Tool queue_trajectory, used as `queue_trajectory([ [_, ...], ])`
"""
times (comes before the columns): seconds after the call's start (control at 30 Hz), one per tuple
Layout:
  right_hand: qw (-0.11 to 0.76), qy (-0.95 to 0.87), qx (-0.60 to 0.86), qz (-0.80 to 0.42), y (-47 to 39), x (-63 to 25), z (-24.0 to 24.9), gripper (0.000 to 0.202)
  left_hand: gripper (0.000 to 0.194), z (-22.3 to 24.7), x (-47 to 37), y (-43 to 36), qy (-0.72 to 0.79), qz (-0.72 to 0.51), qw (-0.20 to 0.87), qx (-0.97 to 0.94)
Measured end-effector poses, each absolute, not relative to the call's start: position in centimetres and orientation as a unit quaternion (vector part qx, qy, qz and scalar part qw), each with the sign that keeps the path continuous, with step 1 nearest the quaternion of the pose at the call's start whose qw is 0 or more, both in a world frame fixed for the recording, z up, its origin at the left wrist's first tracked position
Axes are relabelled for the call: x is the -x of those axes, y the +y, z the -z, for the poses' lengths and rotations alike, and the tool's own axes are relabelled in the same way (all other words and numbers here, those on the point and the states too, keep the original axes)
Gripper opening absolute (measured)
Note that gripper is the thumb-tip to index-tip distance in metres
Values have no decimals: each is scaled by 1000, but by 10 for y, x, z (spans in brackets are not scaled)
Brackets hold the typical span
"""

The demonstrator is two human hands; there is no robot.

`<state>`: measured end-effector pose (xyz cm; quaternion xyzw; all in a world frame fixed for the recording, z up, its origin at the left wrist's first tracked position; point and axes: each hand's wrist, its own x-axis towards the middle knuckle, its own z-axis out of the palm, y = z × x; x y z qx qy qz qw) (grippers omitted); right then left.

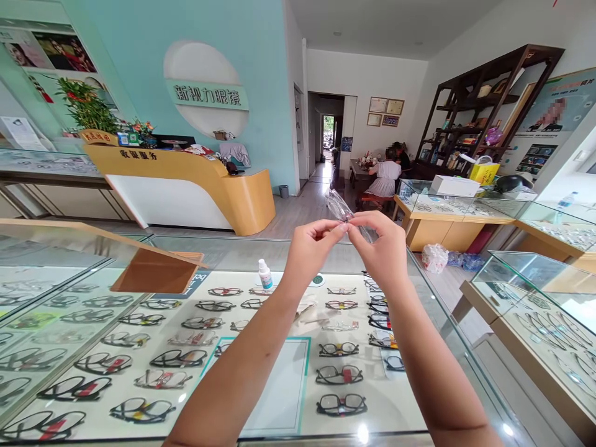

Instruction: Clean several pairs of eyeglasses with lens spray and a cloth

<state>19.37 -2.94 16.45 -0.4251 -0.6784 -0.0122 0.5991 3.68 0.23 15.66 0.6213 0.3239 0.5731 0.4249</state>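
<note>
Both my hands are raised over the glass display counter, with their fingertips meeting at one spot. My left hand (311,245) pinches a pair of eyeglasses (338,205) that looks clear and greyish. My right hand (382,243) has its thumb and forefinger closed on the same eyeglasses, hiding part of them. One see-through end sticks up past the fingers; fine details are too small to make out. Below and left of the hands, a small white bottle (265,274) stands upright on the counter.
Rows of spectacle frames (342,405) lie inside the glass display counter (363,428). A brown tilted wooden stand (153,271) is at left. Beyond are a cash desk (249,202), more glass cases (535,323) at right and two seated people (385,177) at a table.
</note>
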Motion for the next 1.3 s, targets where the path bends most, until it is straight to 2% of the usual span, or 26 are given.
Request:
queue_trajectory([
  [0.2, 513, -723, 463, 25, -41, -192, -169, 16, 36, -152, -35, 9, 332, -599, 416, -599],
  [0.5, 508, -714, 479, -42, -50, -194, -171, 2, 28, -149, -37, 13, 336, -612, 379, -607],
  [0.83, 482, -721, 497, -43, -53, -204, -174, 5, 29, -143, -47, 15, 344, -593, 390, -615],
  [0.93, 478, -719, 497, -85, -57, -212, -176, 7, 30, -142, -49, 17, 343, -584, 395, -621],
  [1.03, 468, -717, 500, -133, -61, -229, -175, 12, 29, -140, -52, 19, 343, -544, 393, -657],
  [1.13, 450, -700, 542, -121, -64, -255, -162, 24, 26, -132, -59, 19, 354, -462, 348, -735],
  [1.3, 479, -622, 605, -131, -53, -312, -104, 47, 24, -108, -80, 22, 367, -289, 225, -855],
])
